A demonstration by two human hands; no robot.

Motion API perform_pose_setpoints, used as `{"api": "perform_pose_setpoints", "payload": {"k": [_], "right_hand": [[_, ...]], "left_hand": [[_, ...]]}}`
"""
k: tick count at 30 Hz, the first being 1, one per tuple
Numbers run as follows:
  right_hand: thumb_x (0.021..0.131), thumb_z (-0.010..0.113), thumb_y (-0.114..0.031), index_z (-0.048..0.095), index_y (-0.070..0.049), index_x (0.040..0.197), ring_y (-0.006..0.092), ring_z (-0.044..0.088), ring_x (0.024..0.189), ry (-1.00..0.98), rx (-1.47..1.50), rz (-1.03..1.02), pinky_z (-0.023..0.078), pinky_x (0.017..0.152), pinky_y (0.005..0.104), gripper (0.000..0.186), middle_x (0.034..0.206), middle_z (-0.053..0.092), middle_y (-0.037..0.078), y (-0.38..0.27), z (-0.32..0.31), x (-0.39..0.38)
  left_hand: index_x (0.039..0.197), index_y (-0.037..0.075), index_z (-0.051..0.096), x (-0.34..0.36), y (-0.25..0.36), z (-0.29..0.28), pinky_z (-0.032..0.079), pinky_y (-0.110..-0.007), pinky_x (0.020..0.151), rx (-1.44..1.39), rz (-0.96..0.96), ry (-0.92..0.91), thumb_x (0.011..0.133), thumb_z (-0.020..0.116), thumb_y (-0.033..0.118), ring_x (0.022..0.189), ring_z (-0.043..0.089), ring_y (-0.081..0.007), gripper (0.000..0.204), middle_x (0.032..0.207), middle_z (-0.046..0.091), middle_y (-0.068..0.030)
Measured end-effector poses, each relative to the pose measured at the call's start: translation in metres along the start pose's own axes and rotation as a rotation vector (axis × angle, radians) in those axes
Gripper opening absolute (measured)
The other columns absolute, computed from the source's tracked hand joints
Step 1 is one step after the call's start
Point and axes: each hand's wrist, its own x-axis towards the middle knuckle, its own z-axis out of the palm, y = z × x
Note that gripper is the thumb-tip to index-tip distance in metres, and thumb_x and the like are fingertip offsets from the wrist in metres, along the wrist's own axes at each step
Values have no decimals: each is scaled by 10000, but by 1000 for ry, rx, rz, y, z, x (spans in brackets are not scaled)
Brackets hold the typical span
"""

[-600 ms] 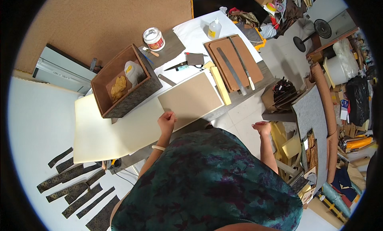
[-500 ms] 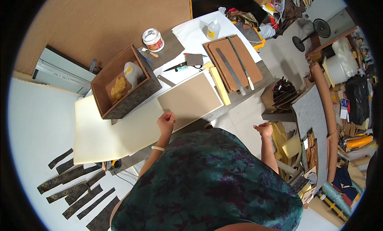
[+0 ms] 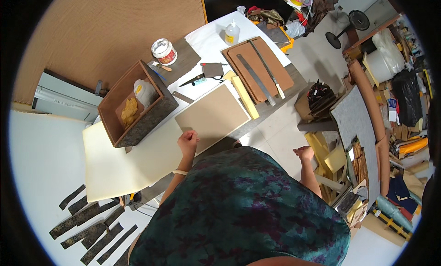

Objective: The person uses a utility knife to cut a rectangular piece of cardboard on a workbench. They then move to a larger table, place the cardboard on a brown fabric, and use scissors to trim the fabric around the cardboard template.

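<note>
My left hand (image 3: 188, 143), fingers curled in, hovers by the near left corner of a beige board (image 3: 213, 111) with pale edges; nothing shows in it. That board overlaps a long cream sheet (image 3: 115, 167), which looks like foam. Out to the right, past the table, my right hand (image 3: 304, 152) hangs in the air, its fingers loosely curled and nothing visible in them. On the cream sheet's far side sits an open brown box (image 3: 156, 112) with a patterned outside, holding a yellow cloth (image 3: 130, 112) and a white bag (image 3: 145, 93).
Brown panels (image 3: 275, 75) carry two long metal strips, beside a yellow foam strip (image 3: 244, 97). Farther back stand an open white jar (image 3: 164, 52) and a clear bottle (image 3: 232, 33). A knife (image 3: 192, 80) lies mid-table. Dark patterned strips (image 3: 82, 220) lie at left; a grey-topped stand (image 3: 351, 112) is at right.
The view has shifted slightly, so the table and its things sit a little farther left. My left hand stays curled near the board; my right hand has turned slightly, still curled.
</note>
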Motion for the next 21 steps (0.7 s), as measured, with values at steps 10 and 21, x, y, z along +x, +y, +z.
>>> {"api": "perform_pose_setpoints", "payload": {"k": [10, 21], "right_hand": [[846, 703, -223, 807, -102, 967, 376, 745, 986, 76, -462, -209, 587, 933, 466, 200, 1041, 778, 148, 86, 33, 6], [981, 559, -617, 789, -77, 1037, 376, 687, 1162, 87, -326, 157, 536, 996, 494, 590, 1164, 734, 228, 54, 46, 3]], "left_hand": [[897, -8, 627, -6, 4, -5, 511, -335, 502, 226, 36, 117, 1047, 585, 154, 521, 621, -166, 225, 677, 647, -97], [1180, 7, 641, -25, -21, -51, 551, -445, 849, 680, 152, 238, 971, 643, 162, 992, 695, -338, 261, 1095, 700, -198]]}}
